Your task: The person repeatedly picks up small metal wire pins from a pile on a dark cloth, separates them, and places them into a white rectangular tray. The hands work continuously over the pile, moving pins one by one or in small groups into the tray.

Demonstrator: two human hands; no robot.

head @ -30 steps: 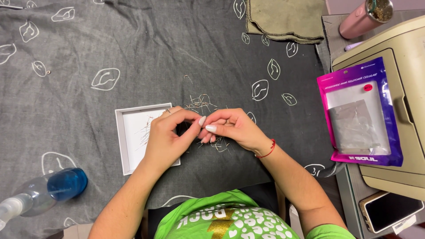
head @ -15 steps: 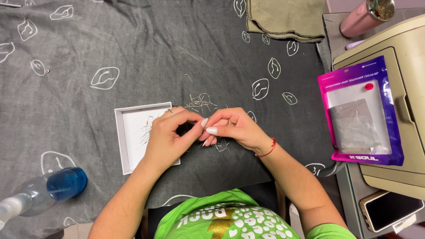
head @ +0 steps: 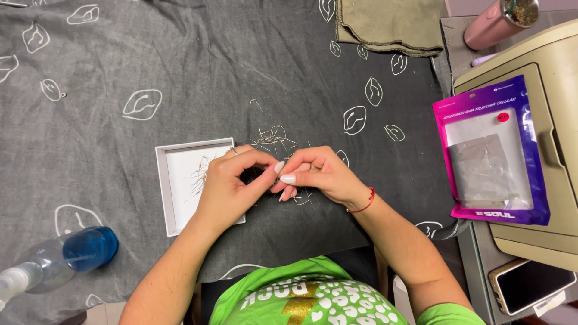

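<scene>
Where the two hands meet at the centre of the grey patterned cloth (head: 150, 54), their fingertips pinch together over something too small to make out, most likely one of the thin wire pieces (head: 274, 137) scattered just beyond them. The left hand (head: 232, 189) comes in from seven o'clock, thumb and forefinger closed toward the right hand (head: 319, 177), which enters from five o'clock with its fingers curled and a red cord on the wrist. Whether each hand truly grips a wire I cannot tell; the pinch point is hidden between the nails.

The loose wires lie at twelve o'clock from the fingertips, touching distance away, tangled so that no single long axis dominates; a few more sit under the right hand's fingers. Both hands are about equally near to the pile. A shallow white box (head: 180, 180) lies at nine o'clock, partly under the left hand, with several thin strands inside. A blue-capped bottle (head: 66, 259) rests at eight o'clock, well apart.
</scene>
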